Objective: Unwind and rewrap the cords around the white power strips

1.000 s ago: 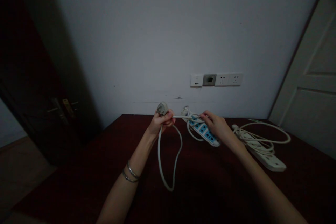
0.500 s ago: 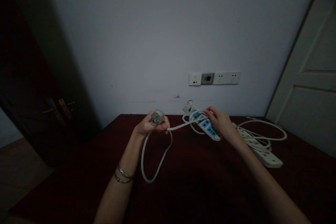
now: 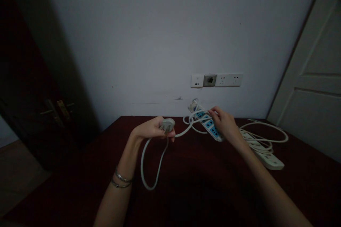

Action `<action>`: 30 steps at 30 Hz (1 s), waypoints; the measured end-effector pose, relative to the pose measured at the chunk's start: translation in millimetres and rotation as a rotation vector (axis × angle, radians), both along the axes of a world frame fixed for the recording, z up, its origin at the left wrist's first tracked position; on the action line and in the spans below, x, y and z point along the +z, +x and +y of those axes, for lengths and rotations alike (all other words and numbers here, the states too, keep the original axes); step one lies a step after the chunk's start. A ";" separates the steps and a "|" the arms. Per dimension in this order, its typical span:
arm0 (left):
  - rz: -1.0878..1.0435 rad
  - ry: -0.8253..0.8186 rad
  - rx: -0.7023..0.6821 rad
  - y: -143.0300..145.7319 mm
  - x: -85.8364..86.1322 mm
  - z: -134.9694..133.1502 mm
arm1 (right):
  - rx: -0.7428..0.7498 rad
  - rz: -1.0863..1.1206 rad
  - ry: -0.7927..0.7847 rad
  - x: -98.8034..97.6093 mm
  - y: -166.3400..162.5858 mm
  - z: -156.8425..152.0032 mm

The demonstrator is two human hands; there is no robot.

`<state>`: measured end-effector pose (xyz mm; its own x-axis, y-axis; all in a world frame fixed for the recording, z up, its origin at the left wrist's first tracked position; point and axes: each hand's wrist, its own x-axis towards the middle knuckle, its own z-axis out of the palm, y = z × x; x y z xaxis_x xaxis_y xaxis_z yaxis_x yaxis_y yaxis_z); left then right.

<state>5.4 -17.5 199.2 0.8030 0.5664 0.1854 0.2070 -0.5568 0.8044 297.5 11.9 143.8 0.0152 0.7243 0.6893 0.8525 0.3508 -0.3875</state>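
Note:
My left hand [image 3: 151, 129] is closed around a white plug [image 3: 167, 125] and a loop of its white cord [image 3: 149, 165], which hangs down over the dark red table [image 3: 199, 184]. The cord runs right to a white power strip with blue sockets [image 3: 207, 125]. My right hand [image 3: 225, 124] grips that strip, lifted and tilted above the table, with a few cord turns wound around its far end.
A second white power strip [image 3: 266, 158] with its coiled cord lies on the table to the right. A row of wall sockets [image 3: 217, 80] sits on the white wall behind. A dark door [image 3: 32, 88] stands at the left, a white door [image 3: 314, 78] at the right.
My left hand has dropped lower and turned the plug from pointing up to lying sideways. The hanging loop has shifted left. The right hand with the strip has lifted slightly.

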 end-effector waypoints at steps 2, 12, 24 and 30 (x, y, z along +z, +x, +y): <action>-0.025 -0.029 0.087 3.9 -2.5 3.7 | -0.009 0.022 0.035 6.4 -1.1 -6.7; -0.282 -0.176 0.333 18.3 -22.8 34.6 | 0.016 -0.054 0.169 22.5 -23.1 -31.3; -0.069 0.022 0.227 30.6 -11.9 8.6 | -0.035 -0.072 0.122 18.4 -23.0 -29.6; -0.054 -0.027 0.179 14.0 -2.7 3.3 | -0.054 -0.064 0.130 15.7 -15.7 -22.6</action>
<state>19.4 -14.3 196.5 0.6782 0.7048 0.2082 0.2575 -0.4932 0.8309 281.8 -10.6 159.5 0.0052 0.6280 0.7782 0.8929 0.3474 -0.2864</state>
